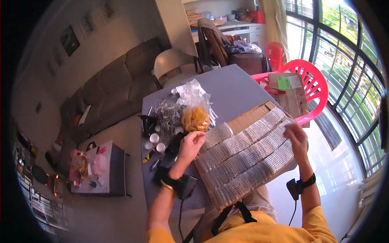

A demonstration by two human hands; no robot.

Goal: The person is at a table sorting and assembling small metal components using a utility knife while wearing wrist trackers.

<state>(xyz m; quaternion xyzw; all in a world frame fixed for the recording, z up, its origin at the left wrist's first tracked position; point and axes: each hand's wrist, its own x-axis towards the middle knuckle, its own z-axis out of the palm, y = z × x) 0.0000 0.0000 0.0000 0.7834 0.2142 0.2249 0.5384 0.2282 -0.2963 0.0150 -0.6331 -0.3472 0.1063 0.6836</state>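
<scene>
Beneath right hand (298, 138) fingers, beside left hand (191, 146) fingers, silver-covered cardboard (245, 157).

A head-worn fisheye camera looks steeply down from above and behind the left hand (192, 145) and right hand (298, 138), both near the lens, facing across the table (229, 87) beyond them; its wide sweep takes in the sofa (115, 79) far left of the left hand and the window (337, 67) right of the right hand.

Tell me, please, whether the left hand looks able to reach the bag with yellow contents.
Probably yes: the left hand appears close to the bag, and nothing visible blocks the way, though whether it holds something is unclear.
</scene>
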